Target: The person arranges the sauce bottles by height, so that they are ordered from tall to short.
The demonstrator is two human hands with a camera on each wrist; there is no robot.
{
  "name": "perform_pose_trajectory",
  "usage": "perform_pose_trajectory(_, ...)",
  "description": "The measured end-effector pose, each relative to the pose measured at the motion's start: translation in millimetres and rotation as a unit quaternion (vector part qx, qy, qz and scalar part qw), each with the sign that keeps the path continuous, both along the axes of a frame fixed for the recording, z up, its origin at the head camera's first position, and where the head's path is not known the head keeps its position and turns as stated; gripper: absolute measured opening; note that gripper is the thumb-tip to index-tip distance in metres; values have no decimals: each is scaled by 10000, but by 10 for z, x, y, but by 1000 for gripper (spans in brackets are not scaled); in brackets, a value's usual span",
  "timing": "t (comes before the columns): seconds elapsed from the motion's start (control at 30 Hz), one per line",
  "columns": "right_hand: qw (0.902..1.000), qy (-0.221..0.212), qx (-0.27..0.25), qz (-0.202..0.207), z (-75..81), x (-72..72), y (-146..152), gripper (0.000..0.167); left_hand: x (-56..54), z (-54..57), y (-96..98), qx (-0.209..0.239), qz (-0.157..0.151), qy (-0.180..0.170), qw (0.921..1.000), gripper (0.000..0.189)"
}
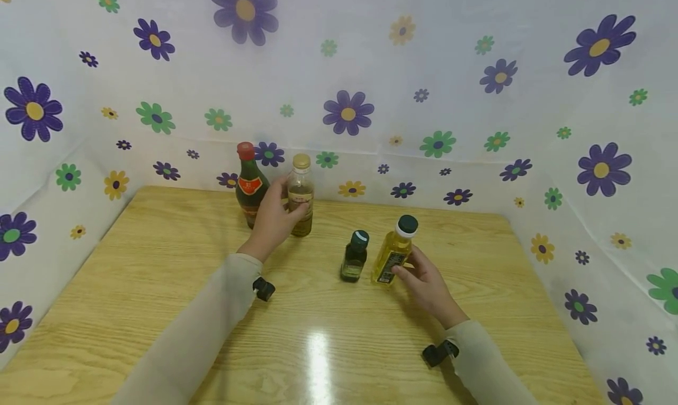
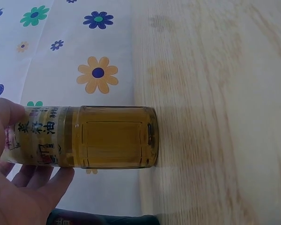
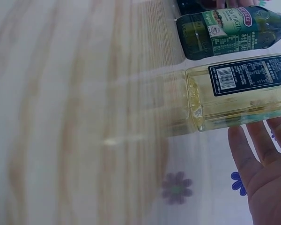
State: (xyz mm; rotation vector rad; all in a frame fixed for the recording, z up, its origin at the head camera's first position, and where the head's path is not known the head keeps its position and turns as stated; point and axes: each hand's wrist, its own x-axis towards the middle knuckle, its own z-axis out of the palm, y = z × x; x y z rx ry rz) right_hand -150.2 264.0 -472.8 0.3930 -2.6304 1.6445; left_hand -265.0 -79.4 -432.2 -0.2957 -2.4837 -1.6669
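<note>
My left hand (image 1: 269, 219) holds a clear glass oil bottle (image 1: 301, 223) with a gold cap, thumb on one side and fingers on the other. Amber oil and a printed paper label show on this bottle (image 2: 114, 137) in the left wrist view. On the right, my right hand (image 1: 428, 284) grips a bottle of pale yellow oil (image 1: 386, 258) with a dark green cap, leaning slightly. Its thumb lies on the dark label, and the fingers (image 3: 246, 152) reach round the other side. Both bottles have their bases at the tabletop.
A small dark green olive oil bottle (image 1: 353, 261) stands just left of the yellow oil bottle. Beside the left hand is a taller dark bottle (image 1: 248, 187) with a red cap. The wooden table (image 1: 159, 264) meets flower-printed cloth walls (image 1: 296, 75) at its back and sides.
</note>
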Motion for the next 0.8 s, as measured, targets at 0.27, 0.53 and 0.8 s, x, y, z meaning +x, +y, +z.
perform_pose_trajectory(0.27, 9999, 13, -98, 39, -19, -10, 7, 55, 4, -7, 3, -1, -43, -23, 10000, 68)
perform_pose_trajectory(0.53, 9996, 131, -226, 48, -25, -26, 13, 54, -11, -39, -23, 115, -220, -8, 9997, 67)
perform_pose_trajectory(0.8, 9997, 78, -244, 26, -22, -31, 9, 53, 17, -42, -28, 163, -263, -22, 9995, 67)
